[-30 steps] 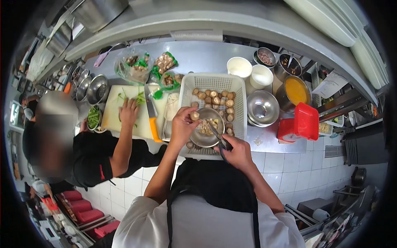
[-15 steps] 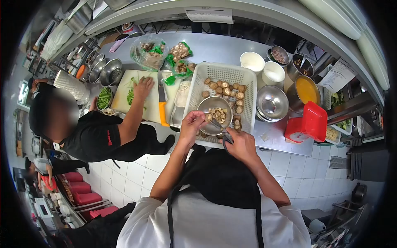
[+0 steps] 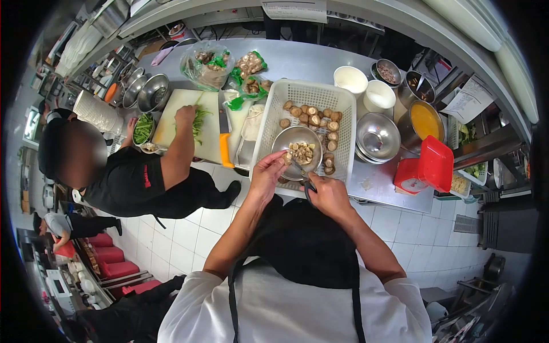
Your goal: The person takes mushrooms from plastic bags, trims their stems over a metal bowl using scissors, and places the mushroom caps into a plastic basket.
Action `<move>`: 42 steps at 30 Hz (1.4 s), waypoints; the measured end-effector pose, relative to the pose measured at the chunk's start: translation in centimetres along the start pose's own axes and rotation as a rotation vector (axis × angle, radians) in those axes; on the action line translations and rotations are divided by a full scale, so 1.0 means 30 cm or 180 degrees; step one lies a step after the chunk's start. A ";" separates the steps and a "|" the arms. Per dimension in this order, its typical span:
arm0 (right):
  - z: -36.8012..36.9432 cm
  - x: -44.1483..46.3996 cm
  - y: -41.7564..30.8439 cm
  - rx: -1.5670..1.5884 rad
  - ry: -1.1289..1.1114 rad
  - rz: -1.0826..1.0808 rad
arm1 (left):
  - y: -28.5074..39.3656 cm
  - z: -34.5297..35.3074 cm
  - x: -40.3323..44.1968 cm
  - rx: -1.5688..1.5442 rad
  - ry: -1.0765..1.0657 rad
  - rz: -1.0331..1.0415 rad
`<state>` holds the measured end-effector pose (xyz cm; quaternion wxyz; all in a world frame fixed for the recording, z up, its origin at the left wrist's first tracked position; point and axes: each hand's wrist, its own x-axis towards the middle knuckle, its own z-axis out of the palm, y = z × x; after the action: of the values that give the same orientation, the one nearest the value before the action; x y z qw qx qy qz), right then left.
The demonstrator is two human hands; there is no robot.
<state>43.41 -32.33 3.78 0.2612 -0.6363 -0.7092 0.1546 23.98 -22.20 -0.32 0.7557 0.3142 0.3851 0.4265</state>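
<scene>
My left hand (image 3: 269, 174) pinches a mushroom (image 3: 287, 158) at the left rim of a steel bowl (image 3: 280, 143). Small cut mushroom pieces (image 3: 303, 153) lie in the bowl. Around the handles of dark scissors (image 3: 309, 188), my right hand (image 3: 328, 195) is closed at the bowl's near side. The scissors' blades are hard to make out and stand apart from the mushroom. The bowl sits inside a white perforated basket (image 3: 349, 123), where whole brown mushrooms (image 3: 313, 119) are spread behind and to the right of it.
On the left a co-worker's hand (image 3: 185, 115) holds greens (image 3: 200, 121) on a cutting board (image 3: 168, 123); an orange-handled knife (image 3: 226, 146) lies beside it. Bagged mushrooms (image 3: 249, 64) are behind. To the right stand white tubs (image 3: 378, 96), stacked bowls (image 3: 377, 140) and a red-lidded box (image 3: 407, 174).
The scissors have drawn back from the mushroom toward me, with my right hand slightly lower. My left hand still pinches the mushroom. The co-worker's hand has shifted left and closed on the greens.
</scene>
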 end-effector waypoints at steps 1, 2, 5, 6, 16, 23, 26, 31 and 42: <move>0.004 0.003 0.005 0.0234 -0.0021 0.0031 | -0.009 -0.003 0.005 0.0020 0.0025 0.0020; 0.005 0.009 0.009 0.0466 -0.0043 0.0065 | -0.003 0.009 0.002 -0.0068 -0.0019 -0.0015; 0.011 0.022 0.027 0.2366 -0.0864 0.1062 | 0.017 0.030 -0.005 -0.0270 -0.0122 -0.0117; 0.010 0.027 0.033 0.3190 -0.1262 0.1544 | 0.022 0.027 -0.001 -0.0294 -0.0143 -0.0144; -0.036 0.030 0.014 0.4947 -0.1135 0.2265 | 0.009 0.018 0.076 -0.0311 -0.0147 -0.0062; -0.020 0.014 0.028 0.4523 -0.0827 0.2306 | 0.017 0.034 0.109 0.0690 0.0207 0.0153; -0.020 0.002 0.023 0.4241 -0.0851 0.2228 | 0.010 0.081 0.242 0.1436 -0.0035 0.0455; -0.017 0.008 0.008 0.3952 -0.0748 0.2120 | 0.124 0.259 0.387 0.2126 0.0088 0.1542; 0.024 -0.020 0.016 0.3799 -0.0621 0.1973 | 0.424 -0.233 0.999 0.6219 0.0868 0.1760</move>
<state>43.44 -32.76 2.82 0.4461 -0.5401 -0.3075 0.6440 23.12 10.98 -3.05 -0.0054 0.8193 0.5610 0.1179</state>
